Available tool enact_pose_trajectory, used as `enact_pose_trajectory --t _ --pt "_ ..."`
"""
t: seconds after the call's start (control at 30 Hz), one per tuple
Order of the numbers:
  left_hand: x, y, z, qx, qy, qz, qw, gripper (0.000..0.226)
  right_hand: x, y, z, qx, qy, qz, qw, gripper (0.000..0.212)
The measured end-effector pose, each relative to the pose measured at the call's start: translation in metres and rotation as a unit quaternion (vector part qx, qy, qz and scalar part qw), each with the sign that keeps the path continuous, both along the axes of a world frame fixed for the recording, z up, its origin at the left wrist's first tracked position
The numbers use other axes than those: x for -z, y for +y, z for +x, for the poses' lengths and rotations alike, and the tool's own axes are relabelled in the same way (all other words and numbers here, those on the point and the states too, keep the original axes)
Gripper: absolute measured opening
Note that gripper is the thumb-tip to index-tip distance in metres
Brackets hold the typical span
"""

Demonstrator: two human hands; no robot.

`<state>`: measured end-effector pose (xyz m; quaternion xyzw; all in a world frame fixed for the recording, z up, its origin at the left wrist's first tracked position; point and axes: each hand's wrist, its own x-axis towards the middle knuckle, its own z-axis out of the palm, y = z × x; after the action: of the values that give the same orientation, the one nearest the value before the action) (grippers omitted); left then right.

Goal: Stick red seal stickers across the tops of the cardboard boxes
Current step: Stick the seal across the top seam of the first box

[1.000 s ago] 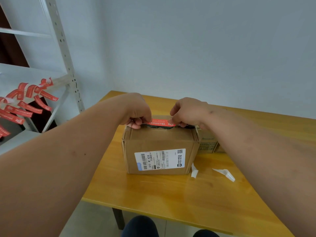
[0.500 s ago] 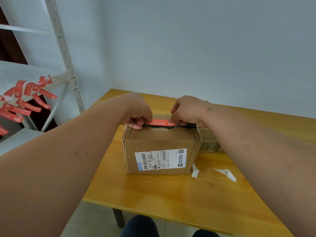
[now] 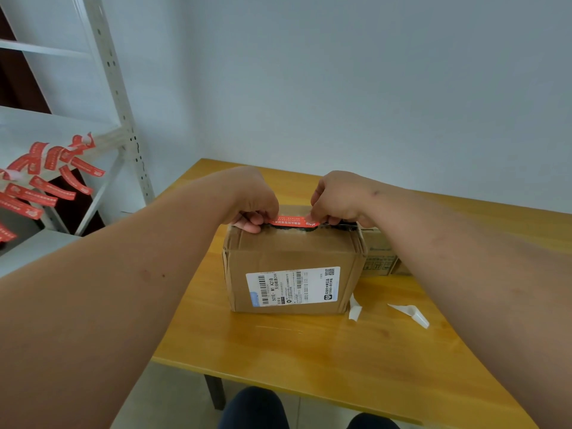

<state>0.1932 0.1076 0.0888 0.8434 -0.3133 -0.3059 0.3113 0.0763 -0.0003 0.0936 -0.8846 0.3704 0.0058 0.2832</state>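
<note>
Left hand and right hand each pinch one end of a red sticker with curled fingers, atop the box mid-desk.

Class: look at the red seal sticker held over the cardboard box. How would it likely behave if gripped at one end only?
The red seal sticker looks thin, so it would probably droop. Both the left hand and the right hand pinch its ends, suggesting it needs tension. The spare stickers on the shelf curl, so it is likely floppy and light.
</note>
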Motion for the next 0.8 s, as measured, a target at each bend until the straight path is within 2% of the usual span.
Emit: enact_pose_trajectory --t 0.8 --pt "-0.0029 0.0019 -0.0083 0.018 -0.031 0.013 0.999 0.009 0.0013 -0.0015 -0.0019 -0.007 -0.001 -0.001 1.0 0.031"
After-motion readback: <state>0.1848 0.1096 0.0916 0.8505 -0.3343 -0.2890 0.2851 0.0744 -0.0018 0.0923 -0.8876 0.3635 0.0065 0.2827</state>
